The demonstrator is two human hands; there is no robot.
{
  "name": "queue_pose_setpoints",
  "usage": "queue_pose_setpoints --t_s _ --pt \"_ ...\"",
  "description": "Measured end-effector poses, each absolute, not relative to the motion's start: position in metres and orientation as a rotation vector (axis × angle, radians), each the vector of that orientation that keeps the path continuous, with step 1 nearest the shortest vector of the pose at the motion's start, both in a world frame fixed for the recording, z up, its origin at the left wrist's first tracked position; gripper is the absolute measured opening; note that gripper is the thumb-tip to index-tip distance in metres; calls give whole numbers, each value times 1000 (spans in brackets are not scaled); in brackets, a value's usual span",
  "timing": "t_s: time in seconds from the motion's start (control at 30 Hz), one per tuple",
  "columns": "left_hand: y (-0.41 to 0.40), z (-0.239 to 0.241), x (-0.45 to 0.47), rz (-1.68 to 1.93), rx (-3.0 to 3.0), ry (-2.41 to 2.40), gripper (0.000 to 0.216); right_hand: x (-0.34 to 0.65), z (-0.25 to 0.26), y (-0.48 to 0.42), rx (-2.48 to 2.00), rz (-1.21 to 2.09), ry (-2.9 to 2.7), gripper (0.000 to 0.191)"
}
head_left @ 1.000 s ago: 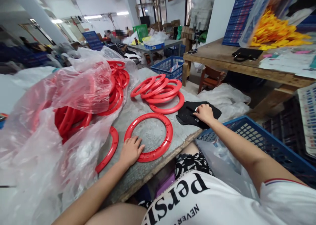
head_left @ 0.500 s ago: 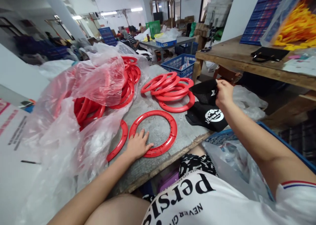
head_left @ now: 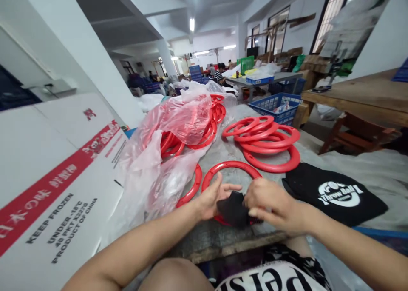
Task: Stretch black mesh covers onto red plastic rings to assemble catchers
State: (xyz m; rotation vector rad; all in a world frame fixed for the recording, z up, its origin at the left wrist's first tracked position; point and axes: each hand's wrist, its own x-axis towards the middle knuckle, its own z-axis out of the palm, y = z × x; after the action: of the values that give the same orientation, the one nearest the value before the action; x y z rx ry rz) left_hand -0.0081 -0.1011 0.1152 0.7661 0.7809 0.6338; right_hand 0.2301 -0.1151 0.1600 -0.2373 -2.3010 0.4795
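In the head view a black cloth piece (head_left: 234, 210) hangs over the near side of a flat red ring (head_left: 229, 164) on the table. My right hand (head_left: 272, 203) grips this cloth at its right end, fingers curled round it. At its left end, my left hand (head_left: 213, 197) lies against the cloth with fingers stretched apart. Beside my right forearm lies another black cloth (head_left: 341, 195) printed "Throw Ball" in white. Part of a second red ring (head_left: 194, 184) shows left of the first. My hands and the cloth cover the ring's near part.
A stack of red rings (head_left: 270, 146) leans at the table's back right. More rings lie under pink plastic wrap (head_left: 188, 121) at the back left. A white carton (head_left: 63, 189) stands at far left, a blue crate (head_left: 277, 106) beyond the table. A person (head_left: 220, 75) sits far back.
My right hand has come from the right to the ring with a black cloth. My left hand has let go of the ring and turned towards the cloth. The view has swung left.
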Motion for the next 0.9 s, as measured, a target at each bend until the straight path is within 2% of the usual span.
queue_pose_setpoints --t_s 0.07,0.13,0.33,0.43,0.57,0.7,0.77,0.83,0.9 --pt "-108 109 -8 729 763 793 57 221 145 -123 -133 450 -2434 23" --pt "-111 101 -9 686 800 801 51 217 131 -128 -138 461 -2466 25" --pt "-103 81 -16 503 884 865 57 219 123 -126 -219 501 -2449 25" --pt "-102 68 -8 524 922 857 60 219 134 -118 -268 490 -2399 23" --pt "-109 48 6 596 803 876 53 215 152 -108 -245 438 -2326 19" --pt "-117 45 7 407 689 637 65 210 165 -107 -150 432 -2296 17" --pt "-119 47 5 383 683 567 56 209 168 -110 -111 437 -2314 20" --pt "-120 49 4 473 673 623 36 210 170 -114 -108 455 -2341 23" --pt "-121 50 5 552 652 689 29 213 170 -118 -129 472 -2377 25"
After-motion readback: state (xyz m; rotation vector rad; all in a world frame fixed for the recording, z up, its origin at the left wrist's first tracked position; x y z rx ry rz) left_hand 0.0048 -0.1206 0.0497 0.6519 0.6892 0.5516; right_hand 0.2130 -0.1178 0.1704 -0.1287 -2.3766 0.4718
